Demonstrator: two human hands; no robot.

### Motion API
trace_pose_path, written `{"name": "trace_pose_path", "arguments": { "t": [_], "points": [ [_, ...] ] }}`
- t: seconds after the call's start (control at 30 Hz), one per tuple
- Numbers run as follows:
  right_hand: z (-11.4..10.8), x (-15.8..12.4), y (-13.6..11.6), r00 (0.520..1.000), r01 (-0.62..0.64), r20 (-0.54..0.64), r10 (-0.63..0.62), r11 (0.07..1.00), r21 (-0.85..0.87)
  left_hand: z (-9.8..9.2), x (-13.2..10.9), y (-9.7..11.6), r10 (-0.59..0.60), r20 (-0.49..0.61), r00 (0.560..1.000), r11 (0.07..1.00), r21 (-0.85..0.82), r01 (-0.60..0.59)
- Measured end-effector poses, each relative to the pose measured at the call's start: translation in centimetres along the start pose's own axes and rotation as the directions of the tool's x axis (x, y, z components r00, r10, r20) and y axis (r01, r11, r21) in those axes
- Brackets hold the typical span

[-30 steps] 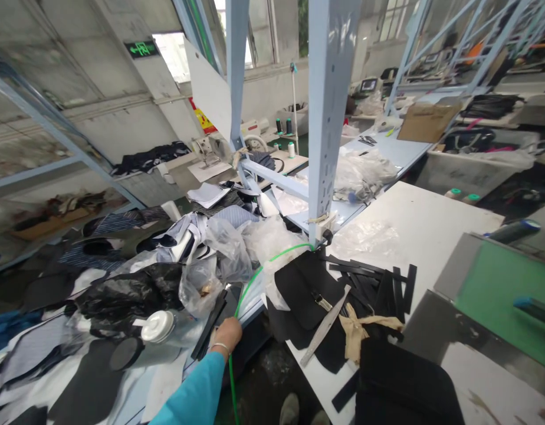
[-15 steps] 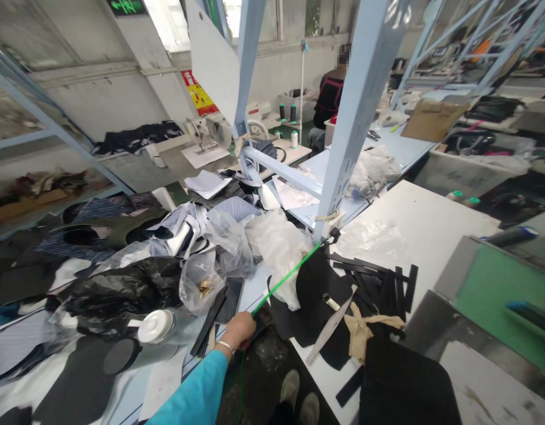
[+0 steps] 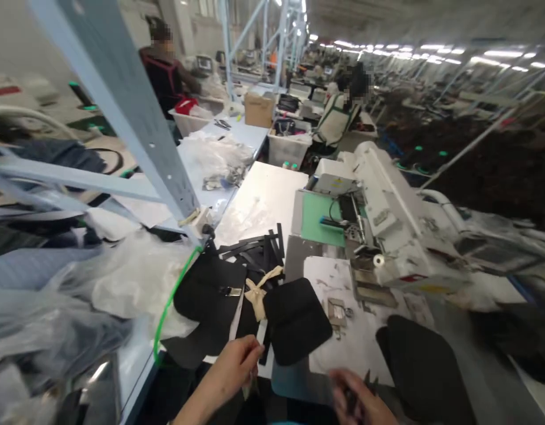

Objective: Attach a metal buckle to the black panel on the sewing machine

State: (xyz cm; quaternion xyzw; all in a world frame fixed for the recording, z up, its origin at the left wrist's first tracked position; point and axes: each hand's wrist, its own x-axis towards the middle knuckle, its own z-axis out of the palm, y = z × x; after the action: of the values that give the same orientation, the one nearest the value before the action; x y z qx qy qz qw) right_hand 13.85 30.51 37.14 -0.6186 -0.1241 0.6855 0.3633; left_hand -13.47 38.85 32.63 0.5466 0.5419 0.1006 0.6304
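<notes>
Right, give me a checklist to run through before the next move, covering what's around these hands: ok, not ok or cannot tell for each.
1. Curved green plastic cord apart from the left hand: ok.
2. Right hand firmly on the small dark item: cannot tell, blurred.
3. Rounded black panel lying flat on the white table: ok.
4. Small metal buckle on the black flap facing up: ok.
5. Clear plastic sheeting off the black flap: not ok, it touches the flap's left edge.
</notes>
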Motion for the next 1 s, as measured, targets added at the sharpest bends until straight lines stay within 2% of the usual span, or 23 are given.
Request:
{"name": "trace_pose_path", "arguments": {
  "t": [0.07, 0.1, 0.2, 0.27, 0.33, 0.4, 0.47, 0.5, 0.6, 0.67, 0.77, 0.83, 0.87, 0.93, 1.0],
  "points": [
    [-0.2, -0.4, -2.0, 0.999, -0.009, -0.029, 0.018, 0.958, 0.288, 1.8, 0.5, 1.7, 0.039, 0.085, 0.996, 0.999, -0.004, -0.039],
    [-0.4, -0.6, -3.1, 1.0, -0.002, -0.026, 0.013, 0.926, 0.378, 2.7, 0.8, 2.8, 0.063, 0.103, 0.993, 0.998, 0.003, -0.063],
    [-1.4, -0.6, -6.1, 0.999, -0.041, 0.023, 0.034, 0.862, 0.505, 5.2, 1.6, 6.4, 0.175, 0.1, 0.979, 0.984, 0.017, -0.177],
    [-2.6, 0.3, -7.3, 0.996, -0.089, 0.073, 0.06, 0.845, 0.528, 6.7, 2.4, 8.9, 0.284, 0.05, 0.958, 0.958, 0.033, -0.286],
    [-3.9, 1.8, -7.8, 0.992, -0.105, 0.118, 0.05, 0.848, 0.52, 8.1, 3.4, 11.1, 0.442, -0.028, 0.897, 0.896, 0.071, -0.439],
    [-4.9, 3.5, -8.1, 0.99, -0.082, 0.139, 0.015, 0.866, 0.492, 9.6, 4.8, 12.5, 0.587, -0.071, 0.807, 0.806, 0.141, -0.574],
    [-5.5, 5.0, -8.2, 0.993, -0.027, 0.115, -0.026, 0.898, 0.439, 11.0, 6.6, 13.0, 0.665, -0.056, 0.745, 0.732, 0.248, -0.635],
    [-5.7, 5.7, -8.2, 0.995, 0.003, 0.09, -0.043, 0.915, 0.403, 11.6, 7.5, 12.9, 0.678, -0.036, 0.734, 0.705, 0.313, -0.636],
    [-6.2, 7.6, -7.9, 0.998, 0.052, 0.027, -0.062, 0.958, 0.283, 13.2, 10.2, 11.9, 0.673, 0.021, 0.739, 0.65, 0.459, -0.606],
    [-6.8, 8.7, -7.3, 0.998, 0.049, 0.027, -0.056, 0.973, 0.227, 13.8, 11.2, 10.9, 0.68, 0.034, 0.732, 0.637, 0.468, -0.613],
    [-8.0, 9.8, -5.8, 0.995, 0.036, 0.085, -0.049, 0.989, 0.142, 14.5, 11.4, 9.4, 0.725, -0.011, 0.689, 0.652, 0.335, -0.681],
    [-8.9, 10.2, -4.9, 0.979, 0.053, 0.195, -0.058, 0.998, 0.03, 15.1, 11.0, 8.4, 0.752, -0.081, 0.655, 0.659, 0.139, -0.739],
    [-9.3, 10.3, -4.6, 0.964, 0.069, 0.262, -0.051, 0.996, -0.058, 15.6, 10.7, 7.8, 0.745, -0.125, 0.656, 0.66, -0.012, -0.752],
    [-10.3, 10.2, -3.9, 0.918, 0.112, 0.396, -0.003, 0.961, -0.252, 16.9, 10.1, 6.4, 0.679, -0.203, 0.705, 0.603, -0.392, -0.695],
    [-11.5, 10.1, -3.2, 0.881, 0.181, 0.471, 0.038, 0.893, -0.411, 18.6, 9.7, 5.0, 0.576, -0.215, 0.789, 0.448, -0.724, -0.524]
  ]
}}
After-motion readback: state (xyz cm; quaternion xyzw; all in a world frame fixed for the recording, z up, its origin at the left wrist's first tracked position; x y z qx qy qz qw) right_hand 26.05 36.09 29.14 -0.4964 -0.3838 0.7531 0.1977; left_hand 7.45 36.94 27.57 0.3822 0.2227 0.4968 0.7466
